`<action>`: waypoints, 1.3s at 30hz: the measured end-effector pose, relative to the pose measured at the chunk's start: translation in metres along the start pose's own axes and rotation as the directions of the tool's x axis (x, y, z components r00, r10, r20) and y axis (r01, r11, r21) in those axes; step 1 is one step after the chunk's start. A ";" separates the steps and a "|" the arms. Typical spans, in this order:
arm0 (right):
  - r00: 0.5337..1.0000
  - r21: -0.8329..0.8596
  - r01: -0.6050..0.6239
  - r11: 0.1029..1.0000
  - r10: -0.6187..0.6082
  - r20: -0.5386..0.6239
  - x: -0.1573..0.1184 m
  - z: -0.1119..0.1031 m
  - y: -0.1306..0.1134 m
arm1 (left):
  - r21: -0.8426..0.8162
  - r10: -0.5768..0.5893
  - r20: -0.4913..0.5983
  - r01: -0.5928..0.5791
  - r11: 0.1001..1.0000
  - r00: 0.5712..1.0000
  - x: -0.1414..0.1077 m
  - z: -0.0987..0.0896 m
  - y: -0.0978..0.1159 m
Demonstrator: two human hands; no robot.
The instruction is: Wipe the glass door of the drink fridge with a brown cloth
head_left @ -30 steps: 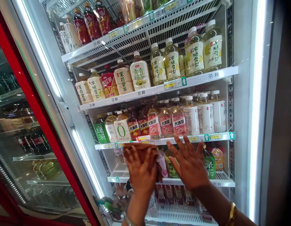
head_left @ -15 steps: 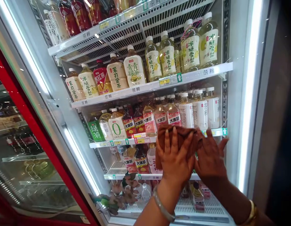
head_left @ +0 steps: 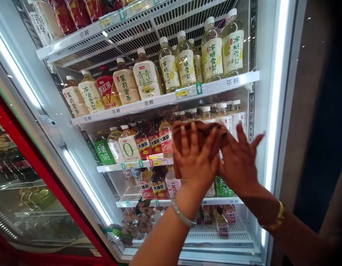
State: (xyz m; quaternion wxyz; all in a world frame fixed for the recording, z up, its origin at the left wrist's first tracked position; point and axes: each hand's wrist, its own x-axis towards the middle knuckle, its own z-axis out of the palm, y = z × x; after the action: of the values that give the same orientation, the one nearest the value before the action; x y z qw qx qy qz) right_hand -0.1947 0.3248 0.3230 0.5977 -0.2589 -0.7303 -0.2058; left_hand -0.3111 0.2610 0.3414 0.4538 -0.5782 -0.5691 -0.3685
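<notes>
My left hand (head_left: 197, 159), a pale bangle on its wrist, presses a crumpled brown cloth (head_left: 178, 136) with its fingers spread over it. The cloth appears to lie against the glass front of a lit drinks fridge. Close beside it, my right hand (head_left: 239, 159) has its outer fingers stretched apart, and its inner side meets the cloth's right edge. A gold bracelet (head_left: 280, 216) circles that wrist. Behind the hands and cloth, some bottles on the middle shelf are hidden.
Bottled teas stand on several white shelves (head_left: 160, 99), including pear drinks (head_left: 184, 62) and a green-labelled bottle (head_left: 104, 149). Bright light strips (head_left: 276, 111) run down both sides. To the left, a red frame (head_left: 49, 188) borders another fridge section. Dark leaves (head_left: 140, 221) show low down.
Both hands and the cloth have moved upward against the shelves, and now cover more of the middle-shelf bottles. The whole view has shifted, so the shelves sit further left.
</notes>
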 end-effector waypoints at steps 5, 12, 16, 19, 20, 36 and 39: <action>0.992 -0.023 -0.123 0.992 0.123 0.013 -0.098 0.000 0.005 | -0.023 0.081 -0.018 -0.082 0.996 0.997 -0.086 0.031 0.027; 0.991 0.069 0.118 0.991 -0.122 0.062 -0.073 0.032 -0.055 | 0.070 -0.153 0.050 0.150 0.986 0.987 -0.108 0.004 -0.032; 0.998 0.029 0.061 0.998 -0.061 0.026 -0.008 0.016 -0.032 | 0.042 -0.143 -0.008 0.144 0.989 0.990 -0.035 -0.003 -0.019; 0.998 -0.005 -0.036 0.999 0.036 0.052 -0.007 -0.006 0.005 | -0.007 -0.098 -0.001 0.098 0.995 0.995 -0.011 0.008 0.016; 0.995 -0.019 -0.060 0.998 0.061 0.073 -0.018 -0.012 0.016 | -0.023 -0.073 0.008 0.073 0.997 0.997 -0.014 0.013 0.027; 0.993 0.034 -0.113 0.993 0.112 0.039 -0.024 0.021 -0.046 | 0.060 -0.109 -0.009 0.109 0.992 0.994 -0.041 -0.005 -0.028; 0.997 0.076 -0.071 0.995 0.073 -0.022 -0.009 0.006 -0.008 | 0.030 0.004 -0.046 -0.002 1.000 0.999 -0.006 0.003 -0.005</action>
State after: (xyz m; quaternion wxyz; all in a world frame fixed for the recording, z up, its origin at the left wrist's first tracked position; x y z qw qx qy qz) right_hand -0.2028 0.3210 0.3132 0.6231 -0.2601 -0.7201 -0.1596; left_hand -0.3173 0.2618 0.3353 0.4760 -0.5635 -0.5630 -0.3727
